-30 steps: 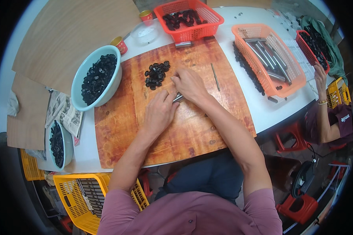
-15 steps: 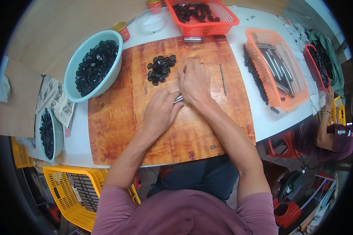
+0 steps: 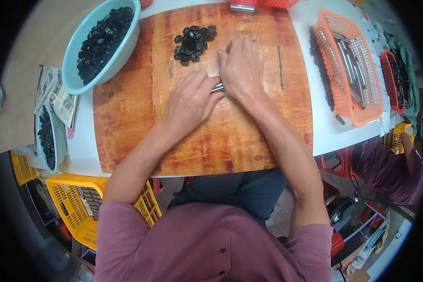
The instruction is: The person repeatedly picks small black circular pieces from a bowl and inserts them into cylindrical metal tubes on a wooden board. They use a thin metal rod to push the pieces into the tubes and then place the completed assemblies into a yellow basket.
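Glossy wooden board, shiny metal rod

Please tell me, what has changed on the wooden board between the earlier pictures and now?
Almost nothing. The left hand and right hand stay pressed together over the metal rod. The pile of black caps and the loose rod lie as before. Only the camera moved closer.

Thin metal rod: silver, lying flat on the wooden board, only a short section visible between the two hands. Pile of small black caps: loose cluster on the board, just beyond the hands.
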`<action>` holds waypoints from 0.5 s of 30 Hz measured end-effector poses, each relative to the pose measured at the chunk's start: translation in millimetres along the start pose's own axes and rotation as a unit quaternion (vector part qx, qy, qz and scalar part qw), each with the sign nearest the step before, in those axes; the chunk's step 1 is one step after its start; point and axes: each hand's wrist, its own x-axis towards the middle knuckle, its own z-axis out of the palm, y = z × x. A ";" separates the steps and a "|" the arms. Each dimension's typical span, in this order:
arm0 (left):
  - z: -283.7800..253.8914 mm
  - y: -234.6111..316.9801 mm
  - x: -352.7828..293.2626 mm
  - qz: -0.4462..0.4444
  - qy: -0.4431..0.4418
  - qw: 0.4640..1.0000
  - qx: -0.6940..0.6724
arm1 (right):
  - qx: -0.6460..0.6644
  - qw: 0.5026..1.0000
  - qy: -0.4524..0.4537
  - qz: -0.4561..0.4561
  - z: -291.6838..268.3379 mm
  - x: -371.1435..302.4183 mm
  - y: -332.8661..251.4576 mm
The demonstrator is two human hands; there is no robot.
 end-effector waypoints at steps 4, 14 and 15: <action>1.8 -1.0 0.0 0.027 0.013 0.999 0.009 | 0.002 1.000 0.005 0.014 -6.6 -0.9 -0.6; 2.4 -8.3 3.0 0.033 -0.040 0.999 0.014 | -0.007 1.000 0.015 0.002 -1.5 -9.5 1.8; 1.2 -9.9 7.1 0.038 -0.043 0.998 0.023 | -0.004 1.000 0.027 -0.003 1.2 -10.2 3.7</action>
